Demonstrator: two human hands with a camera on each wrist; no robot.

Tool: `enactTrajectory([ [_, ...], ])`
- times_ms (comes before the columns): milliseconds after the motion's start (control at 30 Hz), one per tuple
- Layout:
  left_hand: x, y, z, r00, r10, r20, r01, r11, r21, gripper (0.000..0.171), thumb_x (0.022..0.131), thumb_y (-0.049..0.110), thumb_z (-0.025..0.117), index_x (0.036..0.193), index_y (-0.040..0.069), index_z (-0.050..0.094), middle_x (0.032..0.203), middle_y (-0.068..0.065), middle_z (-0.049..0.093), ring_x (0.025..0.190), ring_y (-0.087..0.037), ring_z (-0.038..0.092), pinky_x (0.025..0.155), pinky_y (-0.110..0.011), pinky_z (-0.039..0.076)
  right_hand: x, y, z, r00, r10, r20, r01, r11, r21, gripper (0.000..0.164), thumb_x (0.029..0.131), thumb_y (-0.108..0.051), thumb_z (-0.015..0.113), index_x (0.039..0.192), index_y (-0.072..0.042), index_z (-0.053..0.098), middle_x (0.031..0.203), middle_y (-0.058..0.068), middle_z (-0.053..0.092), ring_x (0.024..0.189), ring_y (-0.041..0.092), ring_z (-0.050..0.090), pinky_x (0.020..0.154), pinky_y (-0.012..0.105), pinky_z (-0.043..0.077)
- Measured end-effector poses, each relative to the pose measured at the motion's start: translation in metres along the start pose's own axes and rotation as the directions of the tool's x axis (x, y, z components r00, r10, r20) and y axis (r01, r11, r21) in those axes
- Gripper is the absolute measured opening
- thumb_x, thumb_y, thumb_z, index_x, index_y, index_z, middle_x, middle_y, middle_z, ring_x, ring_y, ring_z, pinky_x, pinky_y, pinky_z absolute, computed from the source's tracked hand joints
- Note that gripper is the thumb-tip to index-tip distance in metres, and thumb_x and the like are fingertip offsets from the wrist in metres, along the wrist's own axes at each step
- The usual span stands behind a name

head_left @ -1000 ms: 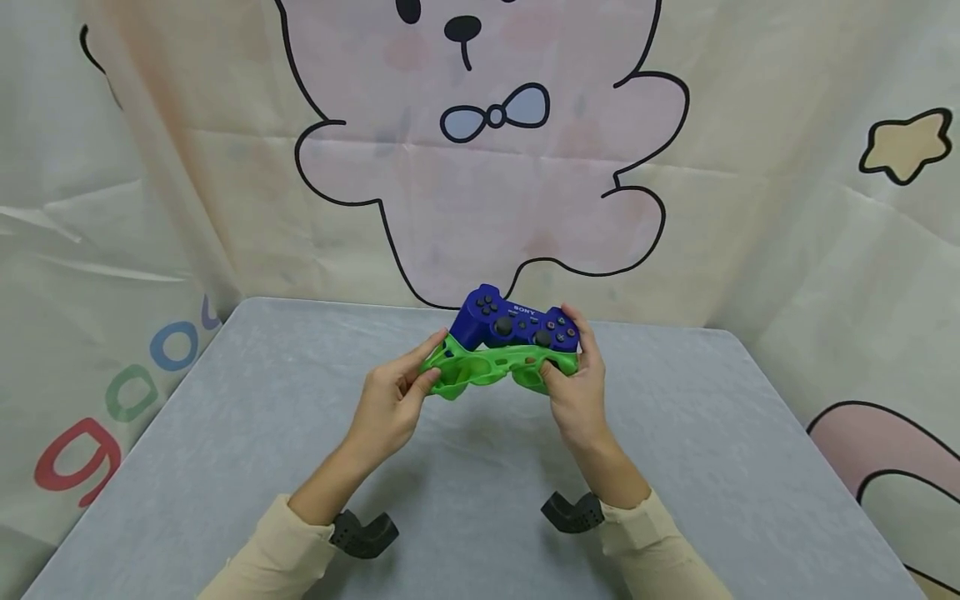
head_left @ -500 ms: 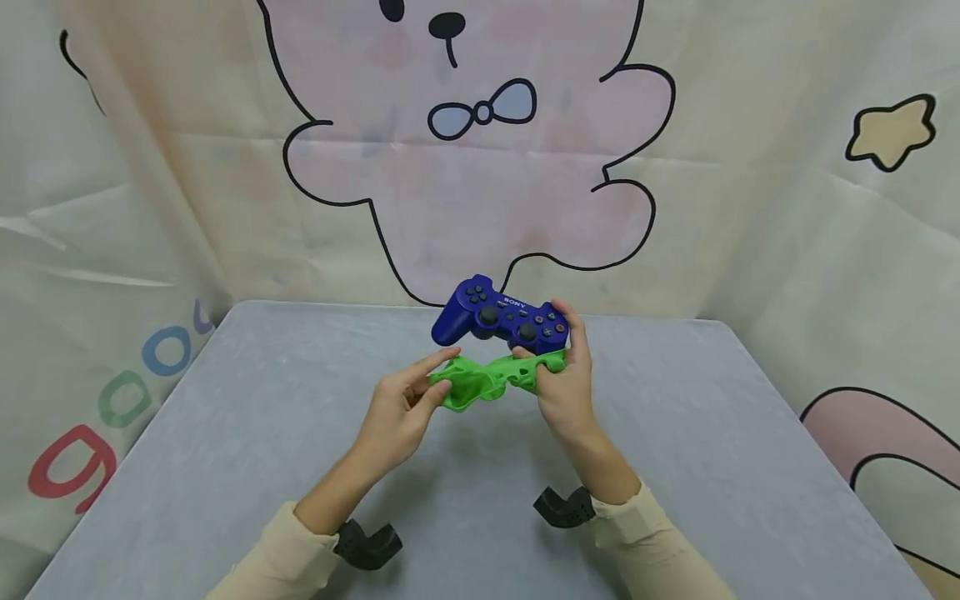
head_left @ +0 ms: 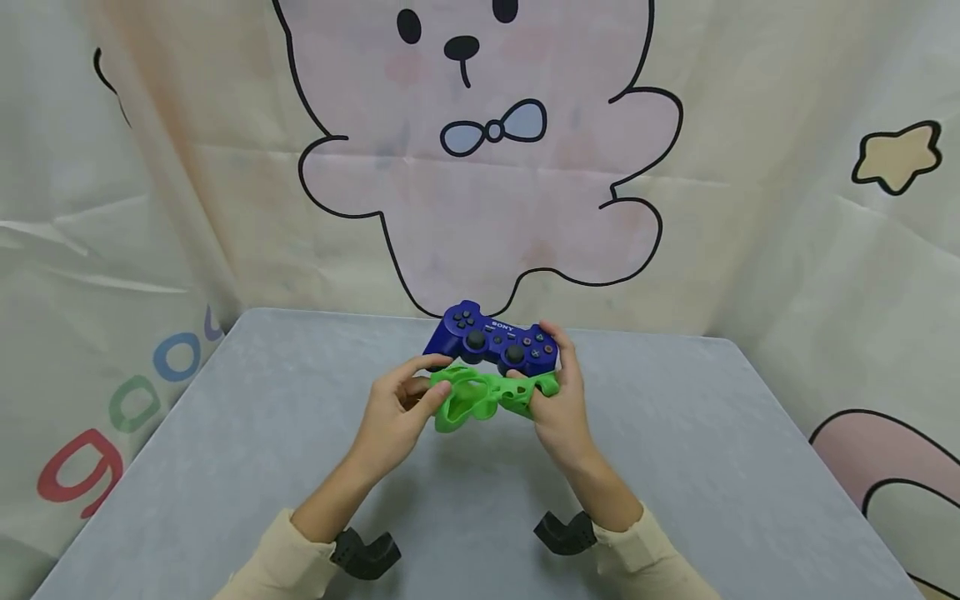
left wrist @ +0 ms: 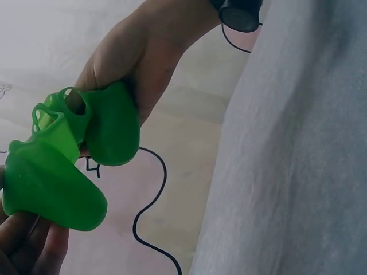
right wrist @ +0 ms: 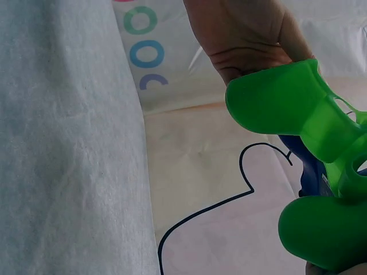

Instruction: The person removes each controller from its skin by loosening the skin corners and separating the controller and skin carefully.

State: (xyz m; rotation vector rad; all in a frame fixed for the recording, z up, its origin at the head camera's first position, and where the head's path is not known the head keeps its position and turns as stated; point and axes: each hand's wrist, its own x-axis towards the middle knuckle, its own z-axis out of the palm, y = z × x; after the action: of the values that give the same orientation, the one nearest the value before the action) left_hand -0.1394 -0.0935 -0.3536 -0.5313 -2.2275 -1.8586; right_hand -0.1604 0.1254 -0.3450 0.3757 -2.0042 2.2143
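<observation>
A blue game controller (head_left: 491, 337) with black sticks is held over the table, face up. Just below it is a soft green controller cover (head_left: 467, 398), its hollow side showing in the head view. My left hand (head_left: 393, 417) pinches the cover's left end between thumb and fingers. My right hand (head_left: 564, 417) grips the controller's right side and the cover's right end together. The left wrist view shows the rounded outside of the green cover (left wrist: 54, 186). Behind the green cover (right wrist: 332, 132) in the right wrist view, a strip of the blue controller (right wrist: 309, 172) shows.
A grey cloth-covered table (head_left: 480, 517) lies under both hands. Behind it hangs a curtain (head_left: 750, 208) printed with a bear, a star and letters. A black wrist camera (head_left: 366, 556) sits on the left wrist, another black wrist camera (head_left: 565, 533) on the right.
The controller's left handle came up out of the cover, then the cover folded and sank below it. Now the cover is spread wider, its left end back near that handle. Both hands keep their holds.
</observation>
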Motion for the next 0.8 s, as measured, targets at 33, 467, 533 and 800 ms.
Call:
enactTrajectory([
  [33, 0.000, 0.000, 0.000, 1.000, -0.005, -0.006, 0.005, 1.000, -0.004, 0.031, 0.101, 0.015, 0.062, 0.131, 0.006, 0.061, 0.069, -0.010, 0.067, 0.056, -0.006, 0.048, 0.054, -0.025, 0.042, -0.001, 0.001, 0.000, 1.000, 0.003, 0.006, -0.003, 1.000, -0.007, 0.073, 0.096, 0.004, 0.064, 0.154, -0.023, 0.030, 0.107, -0.005, 0.070, 0.069, 0.003, 0.061, 0.062, 0.018, 0.055],
  [467, 0.003, -0.003, -0.005, 0.988, -0.150, -0.034, 0.146, 0.985, -0.089, 0.060, 0.101, 0.022, 0.064, 0.151, 0.018, 0.031, 0.060, -0.001, 0.057, 0.052, -0.008, 0.049, 0.053, -0.025, 0.046, -0.003, 0.005, 0.005, 0.999, 0.043, 0.017, -0.043, 0.999, -0.010, 0.072, 0.096, 0.002, 0.063, 0.153, -0.025, 0.030, 0.101, -0.001, 0.068, 0.063, 0.002, 0.058, 0.058, 0.016, 0.053],
  [533, 0.004, -0.005, -0.007, 0.978, -0.207, -0.035, 0.202, 0.972, -0.123, 0.064, 0.101, 0.024, 0.064, 0.153, 0.022, 0.027, 0.068, -0.007, 0.068, 0.057, -0.012, 0.063, 0.060, -0.029, 0.056, -0.003, 0.006, 0.006, 0.998, 0.063, 0.021, -0.063, 0.998, -0.001, 0.072, 0.097, 0.002, 0.063, 0.153, -0.026, 0.030, 0.105, 0.000, 0.068, 0.066, 0.003, 0.061, 0.059, 0.016, 0.053],
  [800, 0.009, -0.008, -0.017, 0.952, -0.300, 0.057, 0.305, 0.936, -0.175, 0.065, 0.103, 0.026, 0.060, 0.157, 0.022, 0.024, 0.104, -0.019, 0.075, 0.078, -0.017, 0.075, 0.069, -0.036, 0.062, -0.005, 0.003, 0.005, 0.994, 0.040, 0.103, -0.042, 0.999, 0.027, 0.068, 0.098, 0.001, 0.060, 0.154, -0.024, 0.029, 0.109, -0.001, 0.066, 0.074, 0.004, 0.062, 0.064, 0.019, 0.054],
])
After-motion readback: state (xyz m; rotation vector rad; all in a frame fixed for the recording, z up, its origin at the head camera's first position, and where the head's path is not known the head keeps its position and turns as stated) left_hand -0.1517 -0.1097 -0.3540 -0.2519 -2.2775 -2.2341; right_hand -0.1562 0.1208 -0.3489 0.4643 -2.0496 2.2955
